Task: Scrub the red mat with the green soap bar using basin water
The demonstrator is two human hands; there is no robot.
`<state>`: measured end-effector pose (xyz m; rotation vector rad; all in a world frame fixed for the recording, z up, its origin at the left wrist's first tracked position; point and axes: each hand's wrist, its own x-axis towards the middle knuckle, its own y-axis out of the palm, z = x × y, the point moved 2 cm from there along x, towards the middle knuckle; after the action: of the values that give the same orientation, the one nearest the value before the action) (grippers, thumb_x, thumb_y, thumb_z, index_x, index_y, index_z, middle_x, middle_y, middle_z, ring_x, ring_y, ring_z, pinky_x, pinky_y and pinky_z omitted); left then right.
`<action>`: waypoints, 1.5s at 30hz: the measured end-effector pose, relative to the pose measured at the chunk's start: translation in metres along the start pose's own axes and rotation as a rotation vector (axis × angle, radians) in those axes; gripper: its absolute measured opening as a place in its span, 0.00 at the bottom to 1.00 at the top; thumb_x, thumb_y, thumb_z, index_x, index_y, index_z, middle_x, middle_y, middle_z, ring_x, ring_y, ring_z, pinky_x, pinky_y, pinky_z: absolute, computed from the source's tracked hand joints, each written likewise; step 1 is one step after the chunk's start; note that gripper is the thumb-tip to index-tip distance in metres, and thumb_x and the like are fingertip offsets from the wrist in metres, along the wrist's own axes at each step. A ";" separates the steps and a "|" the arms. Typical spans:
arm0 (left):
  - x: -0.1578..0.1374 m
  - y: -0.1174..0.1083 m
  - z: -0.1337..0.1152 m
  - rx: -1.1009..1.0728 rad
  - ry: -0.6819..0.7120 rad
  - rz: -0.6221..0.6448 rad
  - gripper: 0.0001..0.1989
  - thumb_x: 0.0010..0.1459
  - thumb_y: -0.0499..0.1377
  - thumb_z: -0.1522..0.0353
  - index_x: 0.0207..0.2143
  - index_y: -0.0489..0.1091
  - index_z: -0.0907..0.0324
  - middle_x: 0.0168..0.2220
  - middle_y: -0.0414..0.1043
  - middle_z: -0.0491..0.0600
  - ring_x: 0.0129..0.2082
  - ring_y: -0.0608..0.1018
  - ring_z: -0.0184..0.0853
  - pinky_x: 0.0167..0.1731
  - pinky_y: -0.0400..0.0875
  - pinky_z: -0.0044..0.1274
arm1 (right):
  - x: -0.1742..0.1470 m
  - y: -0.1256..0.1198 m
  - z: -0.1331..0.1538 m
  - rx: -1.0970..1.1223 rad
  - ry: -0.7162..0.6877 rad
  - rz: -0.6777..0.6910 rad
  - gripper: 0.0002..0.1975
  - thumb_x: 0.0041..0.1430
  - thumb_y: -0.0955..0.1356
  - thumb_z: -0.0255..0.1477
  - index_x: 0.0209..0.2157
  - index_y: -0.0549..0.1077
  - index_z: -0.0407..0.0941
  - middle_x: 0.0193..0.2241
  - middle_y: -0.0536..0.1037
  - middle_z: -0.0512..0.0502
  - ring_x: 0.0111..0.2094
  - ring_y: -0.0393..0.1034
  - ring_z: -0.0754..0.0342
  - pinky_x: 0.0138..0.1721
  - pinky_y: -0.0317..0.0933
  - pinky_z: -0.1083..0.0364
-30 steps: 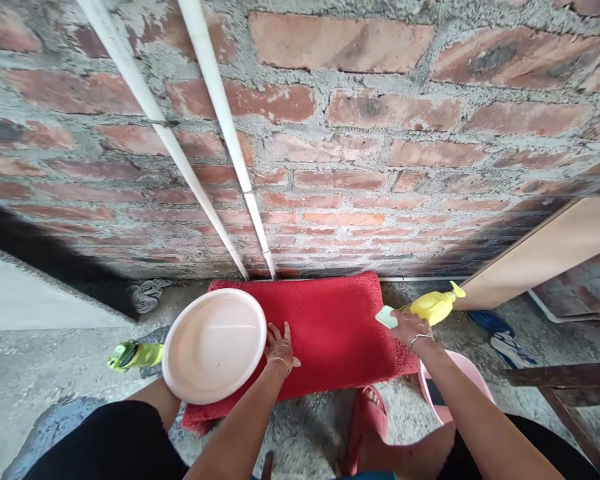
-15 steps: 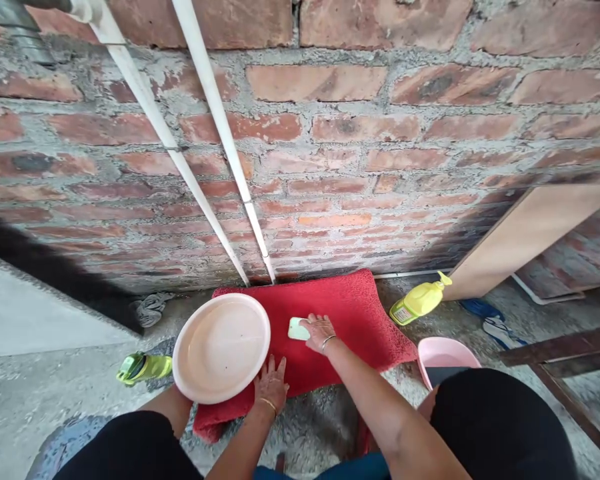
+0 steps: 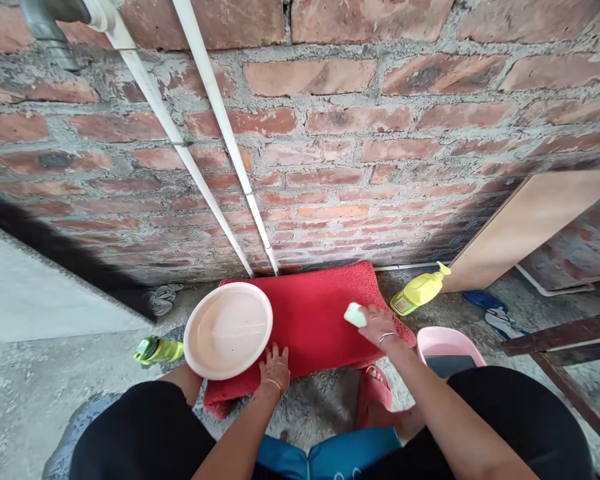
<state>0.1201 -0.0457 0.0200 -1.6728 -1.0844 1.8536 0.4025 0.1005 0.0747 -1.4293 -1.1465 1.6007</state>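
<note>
While resting the left hand (image 3: 275,369), loosely spread and holding nothing, on the front edge of the red cloth (image 3: 310,313), just beside the pale pink basin (image 3: 229,330), grips the pale green block (image 3: 354,315) in the right hand (image 3: 379,325) with thumb and fingers closed on one end. Holds that block over the right part of the cloth; cannot tell whether touching. Has the yellow pump bottle (image 3: 420,292) and pink tub (image 3: 450,340) near the right hand, the green bottle (image 3: 169,351) left of the basin.
</note>
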 end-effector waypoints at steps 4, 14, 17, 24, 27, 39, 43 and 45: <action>-0.010 0.000 0.005 -0.007 0.000 0.007 0.32 0.55 0.53 0.69 0.62 0.53 0.54 0.67 0.43 0.58 0.63 0.54 0.50 0.56 0.56 0.42 | -0.015 0.028 0.107 0.050 -0.398 0.026 0.26 0.46 0.69 0.33 0.50 0.67 0.51 0.47 0.68 0.43 0.47 0.63 0.45 0.48 0.51 0.47; -0.005 0.004 0.008 0.003 0.020 0.014 0.21 0.55 0.53 0.67 0.53 0.64 0.54 0.61 0.55 0.58 0.58 0.64 0.47 0.50 0.63 0.38 | 0.000 0.028 0.062 0.002 -0.374 0.105 0.27 0.46 0.68 0.30 0.52 0.66 0.53 0.49 0.68 0.42 0.48 0.64 0.45 0.49 0.49 0.46; 0.002 0.002 0.002 0.018 0.038 0.018 0.21 0.56 0.53 0.67 0.53 0.64 0.55 0.61 0.56 0.57 0.58 0.64 0.48 0.49 0.65 0.37 | -0.002 0.014 -0.027 -0.067 -0.082 0.140 0.28 0.47 0.68 0.28 0.53 0.66 0.52 0.48 0.69 0.42 0.48 0.65 0.45 0.48 0.50 0.47; 0.009 -0.010 -0.005 0.001 0.083 0.034 0.20 0.57 0.51 0.68 0.51 0.67 0.58 0.58 0.62 0.59 0.55 0.68 0.45 0.48 0.67 0.35 | -0.030 -0.006 -0.089 -0.143 0.217 0.123 0.23 0.52 0.65 0.25 0.51 0.68 0.47 0.50 0.68 0.36 0.50 0.63 0.42 0.47 0.51 0.46; 0.009 -0.012 -0.004 -0.003 0.078 0.044 0.20 0.57 0.51 0.67 0.52 0.66 0.56 0.59 0.61 0.58 0.56 0.67 0.46 0.48 0.66 0.35 | -0.039 0.007 -0.029 -0.066 -0.001 0.129 0.28 0.47 0.67 0.28 0.53 0.66 0.49 0.50 0.68 0.41 0.49 0.63 0.45 0.48 0.50 0.48; 0.002 -0.014 0.009 -0.007 0.090 0.053 0.19 0.56 0.52 0.66 0.50 0.67 0.57 0.56 0.65 0.58 0.54 0.70 0.42 0.47 0.67 0.31 | -0.052 0.040 0.030 -0.067 -0.279 0.172 0.29 0.46 0.69 0.30 0.53 0.65 0.52 0.49 0.69 0.42 0.50 0.63 0.44 0.51 0.48 0.45; 0.004 -0.015 0.004 -0.024 0.111 0.051 0.18 0.56 0.53 0.67 0.49 0.67 0.57 0.54 0.67 0.57 0.53 0.70 0.42 0.48 0.67 0.31 | -0.057 0.016 -0.056 -0.169 0.017 0.213 0.27 0.48 0.67 0.26 0.53 0.66 0.48 0.50 0.69 0.38 0.49 0.64 0.42 0.48 0.50 0.44; 0.004 -0.017 0.003 -0.044 0.119 0.047 0.17 0.56 0.53 0.67 0.48 0.68 0.58 0.53 0.68 0.57 0.53 0.71 0.42 0.48 0.67 0.31 | -0.060 0.008 -0.071 -0.197 0.074 0.205 0.24 0.51 0.65 0.25 0.52 0.67 0.47 0.51 0.68 0.36 0.50 0.63 0.40 0.48 0.50 0.43</action>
<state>0.1130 -0.0335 0.0301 -1.8231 -1.0521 1.7452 0.4817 0.0540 0.0899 -1.7689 -1.1721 1.5911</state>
